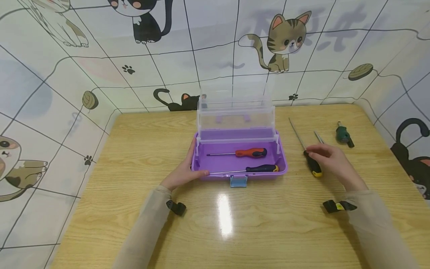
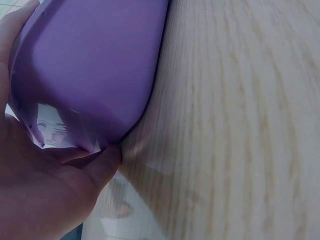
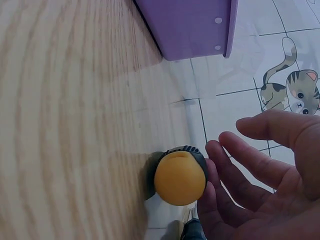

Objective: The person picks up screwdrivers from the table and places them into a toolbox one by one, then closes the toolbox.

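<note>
A purple toolbox (image 1: 215, 160) with its clear lid (image 1: 235, 119) raised stands mid-table. My left hand (image 1: 183, 172) grips its left end, thumb over the front rim and fingers along the side. Inside lie a red-and-black screwdriver (image 1: 252, 152) and a black one with a yellow end (image 1: 262, 168). To the right of the box, my right hand (image 1: 330, 160) hovers at a long black-and-yellow screwdriver (image 1: 313, 164) lying on the table. In the right wrist view its yellow butt end (image 3: 180, 177) is beside the fingertips, with the thumb held apart.
Beyond the right hand, a metal shaft (image 1: 319, 137) shows, its other end hidden by the hand. Further right lies a small dark green tool (image 1: 342, 135). A blue latch (image 1: 238, 182) hangs at the box front. Cat-patterned walls (image 1: 215, 56) border the wooden table (image 1: 141, 149).
</note>
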